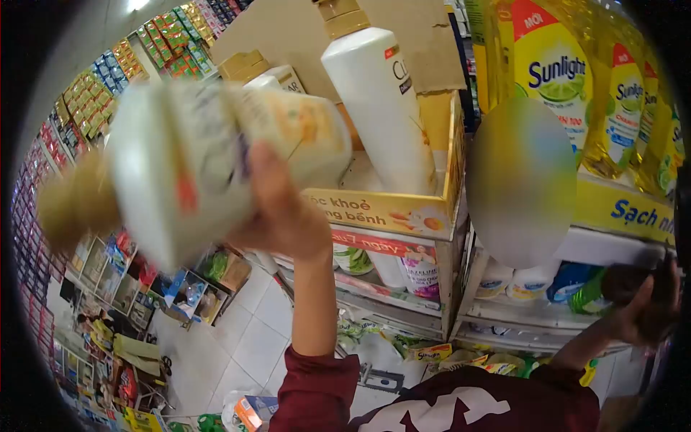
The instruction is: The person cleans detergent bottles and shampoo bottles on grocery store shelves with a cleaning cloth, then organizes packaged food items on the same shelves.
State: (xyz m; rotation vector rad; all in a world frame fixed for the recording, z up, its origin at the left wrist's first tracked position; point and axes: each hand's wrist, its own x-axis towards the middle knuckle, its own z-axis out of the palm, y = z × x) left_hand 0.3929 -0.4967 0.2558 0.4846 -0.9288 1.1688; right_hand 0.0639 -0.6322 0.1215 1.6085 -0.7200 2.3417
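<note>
My left hand (pixel 284 212) is closed around a large white shampoo bottle (pixel 237 144) with a gold cap (pixel 75 198). It lies nearly sideways, cap toward the left, and is blurred. A matching white bottle (pixel 374 108) stands upright in the yellow-edged display tray (pixel 381 212) just behind it. Part of another gold-capped bottle (pixel 277 78) shows at the back. On the far right, my right hand (pixel 640 309) has bent fingers by a dark, shadowed shape at the shelf edge. What those fingers hold cannot be made out.
Yellow Sunlight bottles (pixel 554 72) line the right shelf, partly behind a blurred oval patch. More bottles (pixel 533 281) sit on lower shelves. A cardboard sheet (pixel 281 32) backs the tray. White floor tiles (pixel 230 331) and hanging packets (pixel 86 101) lie to the left.
</note>
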